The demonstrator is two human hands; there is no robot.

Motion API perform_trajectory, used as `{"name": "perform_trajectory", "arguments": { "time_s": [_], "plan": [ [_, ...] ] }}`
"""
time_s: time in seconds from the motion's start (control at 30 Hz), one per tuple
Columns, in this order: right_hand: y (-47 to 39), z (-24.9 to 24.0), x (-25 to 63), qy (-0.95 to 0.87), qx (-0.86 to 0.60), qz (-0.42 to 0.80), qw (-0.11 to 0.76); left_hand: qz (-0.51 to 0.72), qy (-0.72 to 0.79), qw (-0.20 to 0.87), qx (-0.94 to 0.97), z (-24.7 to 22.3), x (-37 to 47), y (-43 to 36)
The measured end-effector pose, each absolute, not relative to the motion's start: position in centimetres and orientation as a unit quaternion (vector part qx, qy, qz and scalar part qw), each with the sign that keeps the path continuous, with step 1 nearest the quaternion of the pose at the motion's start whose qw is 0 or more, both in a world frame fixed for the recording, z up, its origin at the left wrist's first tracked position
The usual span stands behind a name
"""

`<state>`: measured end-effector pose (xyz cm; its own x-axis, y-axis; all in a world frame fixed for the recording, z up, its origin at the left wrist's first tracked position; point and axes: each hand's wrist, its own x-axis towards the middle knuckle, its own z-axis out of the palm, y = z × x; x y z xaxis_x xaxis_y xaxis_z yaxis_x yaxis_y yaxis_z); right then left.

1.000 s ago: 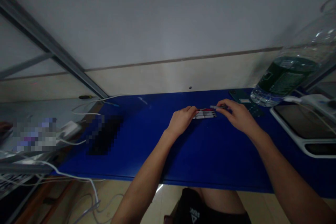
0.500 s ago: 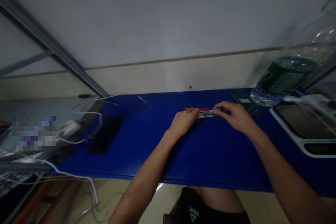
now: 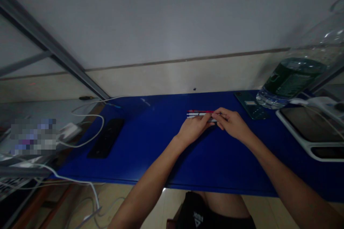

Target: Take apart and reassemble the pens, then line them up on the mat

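Observation:
Several slim pens lie side by side on the blue table (image 3: pixel 150 143), a red pen (image 3: pixel 197 111) at the back and white pens (image 3: pixel 194 114) in front of it. My left hand (image 3: pixel 195 127) rests over the front pens with its fingers closed on them, thumb and fingertips toward the right. My right hand (image 3: pixel 228 120) touches my left fingertips at the right ends of the pens, its fingers pinched. The pens' right ends are mostly hidden under the fingers.
A green phone (image 3: pixel 251 105), a large water bottle (image 3: pixel 291 78) and a white scale (image 3: pixel 309 150) stand on the right. A black phone-like slab (image 3: pixel 106 139) and a white cable (image 3: pixel 103 121) are on the left. The wall is behind.
My right hand has moved left and down to meet my left hand. My left hand has shifted slightly right and nearer me, uncovering the pens' left ends.

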<state>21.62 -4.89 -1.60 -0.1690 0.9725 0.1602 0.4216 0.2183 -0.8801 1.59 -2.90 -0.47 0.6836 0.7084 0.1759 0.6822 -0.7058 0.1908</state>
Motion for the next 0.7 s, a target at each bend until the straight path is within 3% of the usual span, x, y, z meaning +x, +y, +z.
{"name": "perform_trajectory", "arguments": {
  "time_s": [0.17, 0.37, 0.47, 0.7],
  "plan": [
    [-4.51, -1.74, 22.10, -0.689, -0.473, 0.381, 0.396, 0.120, 0.392, 0.074, 0.909, 0.07, 1.26, -2.72],
    [-4.44, -1.46, 22.40, -0.745, -0.510, 0.273, 0.333, 0.141, 0.372, 0.095, 0.913, 0.13, 1.29, -2.93],
    [-4.66, -1.13, 22.14, -0.746, -0.516, 0.280, 0.314, 0.125, 0.363, 0.090, 0.919, 0.23, 1.25, -2.91],
    [-4.71, -0.93, 21.75, -0.741, -0.480, 0.313, 0.350, 0.135, 0.407, 0.106, 0.897, 0.35, 1.34, -2.85]
  ]
}}
